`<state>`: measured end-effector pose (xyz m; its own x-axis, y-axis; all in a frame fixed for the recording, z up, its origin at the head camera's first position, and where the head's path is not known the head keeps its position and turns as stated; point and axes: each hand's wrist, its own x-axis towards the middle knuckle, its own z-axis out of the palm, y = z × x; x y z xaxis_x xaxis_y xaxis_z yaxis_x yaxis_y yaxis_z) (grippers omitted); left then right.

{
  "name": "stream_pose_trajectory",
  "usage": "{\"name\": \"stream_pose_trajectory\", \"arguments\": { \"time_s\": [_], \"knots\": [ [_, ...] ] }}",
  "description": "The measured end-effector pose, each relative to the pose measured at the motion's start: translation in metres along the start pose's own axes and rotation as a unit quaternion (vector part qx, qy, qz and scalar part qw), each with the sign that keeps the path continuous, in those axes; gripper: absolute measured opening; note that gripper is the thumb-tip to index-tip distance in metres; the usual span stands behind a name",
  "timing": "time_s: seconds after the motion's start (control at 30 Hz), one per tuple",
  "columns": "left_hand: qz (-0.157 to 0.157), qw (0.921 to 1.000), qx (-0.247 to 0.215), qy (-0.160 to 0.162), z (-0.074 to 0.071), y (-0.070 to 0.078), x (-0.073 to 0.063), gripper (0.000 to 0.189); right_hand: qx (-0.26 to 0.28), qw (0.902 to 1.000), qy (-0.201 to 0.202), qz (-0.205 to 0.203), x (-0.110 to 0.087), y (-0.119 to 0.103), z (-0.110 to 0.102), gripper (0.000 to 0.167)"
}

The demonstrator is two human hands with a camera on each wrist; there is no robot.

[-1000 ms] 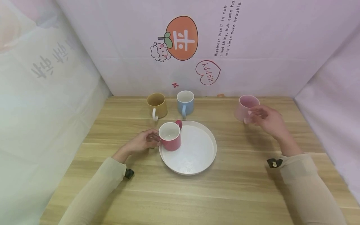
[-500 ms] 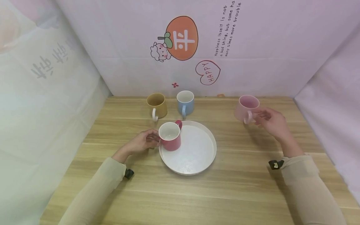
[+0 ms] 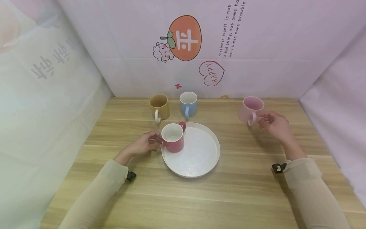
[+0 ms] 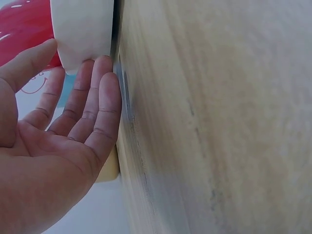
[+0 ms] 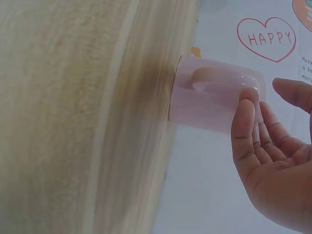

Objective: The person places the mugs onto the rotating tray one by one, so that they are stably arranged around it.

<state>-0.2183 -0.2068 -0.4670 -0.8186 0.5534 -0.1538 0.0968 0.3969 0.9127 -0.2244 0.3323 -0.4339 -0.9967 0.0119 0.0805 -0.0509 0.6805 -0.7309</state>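
A red mug (image 3: 174,145) with a white inside stands upright at the left side of a round white tray (image 3: 200,156). My left hand (image 3: 145,143) is at the tray's left rim beside this mug. In the left wrist view its fingers (image 4: 109,97) are relaxed, with their tips at the tray wall (image 4: 83,34); contact is hard to tell. To the right a pink mug (image 3: 246,111) stands on the table, its handle facing me. Beside that handle is my right hand (image 3: 277,125), loosely bent and gripping nothing, its thumb apart from the mug in the right wrist view.
Behind the tray stand a yellow mug (image 3: 164,111) with a white handle and a light blue mug (image 3: 191,106). A printed white cloth (image 3: 128,70) rises at the back edge of the wooden table (image 3: 177,203), with more cloth at both sides.
My right hand has drawn back slightly to the right, off the pink mug's handle. The left hand and the mugs stay where they were.
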Motion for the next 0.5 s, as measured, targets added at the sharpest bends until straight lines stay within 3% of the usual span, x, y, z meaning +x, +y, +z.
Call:
{"name": "stream_pose_trajectory", "arguments": {
  "time_s": [0.5],
  "knots": [
    [0.002, 1.0000, 0.005, 0.004, 0.0002, 0.0009, -0.0012, 0.038, -0.033, 0.9985, -0.019, 0.040, 0.0062, -0.0045, 0.0046, 0.052]
  ]
}}
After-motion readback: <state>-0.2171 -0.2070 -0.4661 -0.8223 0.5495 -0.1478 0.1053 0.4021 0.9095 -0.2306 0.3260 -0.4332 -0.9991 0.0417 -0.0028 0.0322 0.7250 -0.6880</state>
